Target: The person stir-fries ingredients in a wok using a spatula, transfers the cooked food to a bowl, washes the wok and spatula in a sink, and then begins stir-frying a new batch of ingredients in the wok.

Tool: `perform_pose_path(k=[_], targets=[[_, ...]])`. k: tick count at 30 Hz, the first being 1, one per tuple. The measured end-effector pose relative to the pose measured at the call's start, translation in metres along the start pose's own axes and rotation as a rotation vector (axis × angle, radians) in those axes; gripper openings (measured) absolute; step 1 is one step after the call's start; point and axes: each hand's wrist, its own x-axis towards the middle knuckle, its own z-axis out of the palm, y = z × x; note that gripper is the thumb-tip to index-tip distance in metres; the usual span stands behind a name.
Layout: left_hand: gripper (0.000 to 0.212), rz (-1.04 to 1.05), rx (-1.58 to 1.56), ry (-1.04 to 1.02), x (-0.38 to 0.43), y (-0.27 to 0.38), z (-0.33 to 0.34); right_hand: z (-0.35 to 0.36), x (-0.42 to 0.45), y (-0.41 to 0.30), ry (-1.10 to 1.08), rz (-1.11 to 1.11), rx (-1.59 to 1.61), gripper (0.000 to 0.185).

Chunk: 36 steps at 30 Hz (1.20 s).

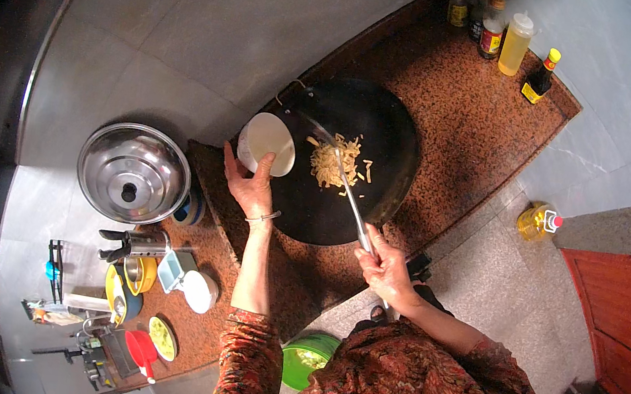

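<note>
My left hand (250, 188) grips a white bowl (267, 145) by its rim, tilted over the left edge of a large black wok (342, 225). In my right hand (387, 267) is the handle of a long metal spatula (351, 199), which reaches into the wok. Its head is at a heap of pale, cut strips of food (326, 165) near the wok's middle. A few strips lie loose to the right of the heap. What the food is, I cannot tell.
Several sauce and oil bottles (515, 47) stand on the granite counter (452, 125). A steel lid (134, 171), a white bowl (199, 292), a red ladle-like scoop (140, 349) and a plate of food (162, 337) are at left. A green basin (299, 376) sits below; an oil jug (536, 222) stands on the floor.
</note>
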Motion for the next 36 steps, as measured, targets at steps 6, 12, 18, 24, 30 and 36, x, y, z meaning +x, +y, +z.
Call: perform_pose_path(k=[6, 12, 18, 24, 30, 36], targets=[[0.092, -0.13, -0.105, -0.016, 0.001, 0.008, -0.003, 0.014, -0.014, -0.019, -0.12, -0.076, -0.356, 0.015], [0.091, 0.011, 0.003, -0.039, -0.002, 0.023, -0.002, 0.008, -0.008, -0.035, -0.149, 0.211, -0.326, 0.039], [0.088, 0.056, 0.06, -0.055, -0.007, 0.024, -0.004, -0.021, 0.008, -0.042, -0.149, 0.536, 0.242, 0.027], [0.09, 0.077, 0.126, -0.053, 0.001, 0.024, -0.007, -0.003, -0.017, -0.052, -0.142, 0.017, -0.413, 0.025], [0.091, 0.114, 0.118, -0.059, 0.002, 0.038, -0.001, -0.007, -0.011, -0.056, -0.114, 0.122, -0.392, 0.026], [0.091, 0.063, 0.046, -0.036, 0.006, 0.029, -0.005, -0.012, -0.015, -0.064, -0.065, 0.069, -0.413, 0.041]])
